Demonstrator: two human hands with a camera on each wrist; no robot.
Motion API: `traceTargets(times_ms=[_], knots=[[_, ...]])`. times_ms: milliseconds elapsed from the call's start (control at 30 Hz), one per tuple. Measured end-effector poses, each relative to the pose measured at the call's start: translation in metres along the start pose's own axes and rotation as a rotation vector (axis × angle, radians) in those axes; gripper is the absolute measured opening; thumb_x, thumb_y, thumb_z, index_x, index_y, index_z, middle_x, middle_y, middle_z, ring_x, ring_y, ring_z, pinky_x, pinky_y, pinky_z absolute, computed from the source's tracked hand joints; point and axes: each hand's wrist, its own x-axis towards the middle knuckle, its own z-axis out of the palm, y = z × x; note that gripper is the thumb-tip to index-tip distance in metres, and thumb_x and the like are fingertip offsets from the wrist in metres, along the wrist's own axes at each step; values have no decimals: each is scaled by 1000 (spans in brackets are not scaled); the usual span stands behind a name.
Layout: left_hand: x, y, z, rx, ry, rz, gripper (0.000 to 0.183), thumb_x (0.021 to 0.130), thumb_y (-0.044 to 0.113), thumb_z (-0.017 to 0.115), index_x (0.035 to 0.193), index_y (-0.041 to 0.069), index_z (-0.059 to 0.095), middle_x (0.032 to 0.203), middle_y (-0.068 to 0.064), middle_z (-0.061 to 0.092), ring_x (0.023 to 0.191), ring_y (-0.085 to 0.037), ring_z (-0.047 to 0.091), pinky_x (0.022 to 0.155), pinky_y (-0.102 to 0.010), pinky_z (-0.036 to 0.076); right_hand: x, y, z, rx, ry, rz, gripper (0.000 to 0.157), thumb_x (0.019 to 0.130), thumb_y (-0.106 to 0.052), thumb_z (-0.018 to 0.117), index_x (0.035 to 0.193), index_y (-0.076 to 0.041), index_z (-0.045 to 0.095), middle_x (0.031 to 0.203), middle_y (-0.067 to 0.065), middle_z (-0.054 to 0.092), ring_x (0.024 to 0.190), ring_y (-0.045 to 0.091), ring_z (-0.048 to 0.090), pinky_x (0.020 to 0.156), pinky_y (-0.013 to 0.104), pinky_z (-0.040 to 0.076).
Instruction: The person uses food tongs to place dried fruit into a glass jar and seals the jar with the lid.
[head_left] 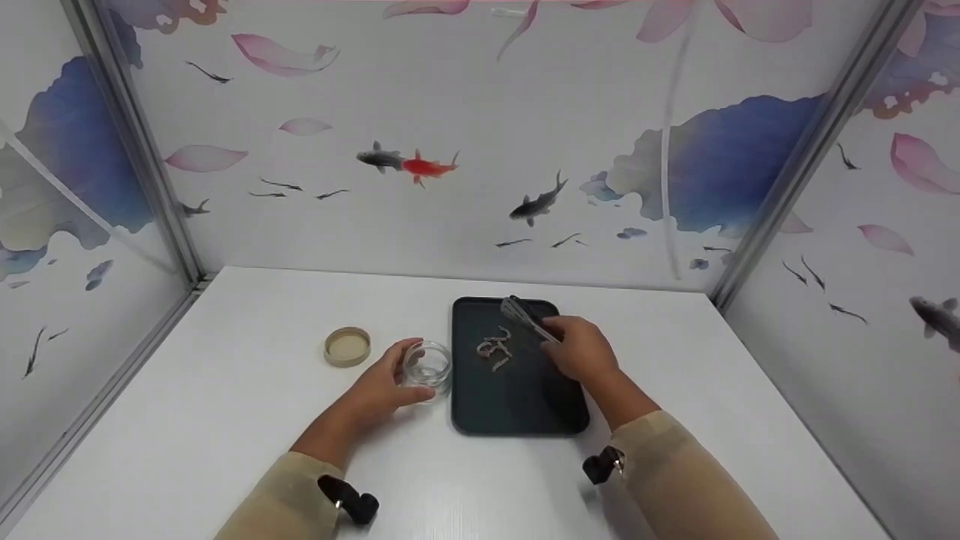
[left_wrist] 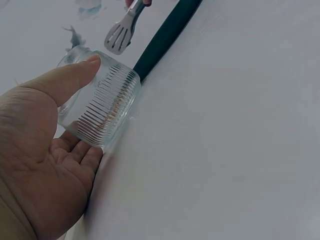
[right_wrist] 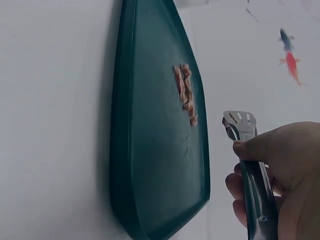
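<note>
Tongs (head_left: 525,315) were in the right hand (head_left: 581,351), whose fingers were curled around the handles, and the slotted tips hung above the far part of the dark tray (head_left: 517,409). I could not tell if the tips were pressed together. Metal tongs like these looked stiff and light, but smooth, so the best grip was probably on the middle of the handles, where the hand already was.

Near the middle of the tray lay a small heap of pale dried strips (head_left: 495,349), just beside the tips. They looked thin, light and brittle, so a soft squeeze seemed wise.

The left hand (head_left: 382,386) held 1 ribbed glass jar (head_left: 427,366) with thumb and fingers curled around its side. The jar stood on the white table (head_left: 225,420), touching or almost touching the left edge of the tray. Glass is heavy, slippery and fragile.

A round lid (head_left: 347,346) lay apart on the left. The low rim of the tray stood between strips and jar; around them the table gave wide room.
</note>
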Motion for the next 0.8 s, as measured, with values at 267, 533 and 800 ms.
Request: traceTargets(times_ms=[267, 533, 800], knots=[[1, 0, 0, -11, -1, 10, 95, 85, 30, 93, 163, 28, 39, 167, -4, 49, 163, -30, 35, 134, -50, 29, -11, -22, 0, 29, 0, -68, 49, 102, -24, 74, 150, -20, 65, 148, 7, 67, 132, 28, 65, 113, 53, 53], [1, 1, 1, -17, -12, 16, 94, 86, 27, 92, 163, 27, 38, 168, -4, 48, 163, -31, 35, 134, -50, 29, -21, -33, -2, 26, 6, -103, 50, 102, -26, 75, 150, -21, 64, 152, 8, 64, 140, 31, 62, 116, 54, 52], [-1, 2, 2, -30, -12, 14, 92, 88, 25, 90, 164, 26, 37, 169, -7, 47, 163, -36, 33, 134, -53, 28, -31, -44, -3, 35, -1, -129, 49, 102, -27, 76, 149, -26, 65, 153, 6, 63, 141, 29, 61, 116, 53, 51]])
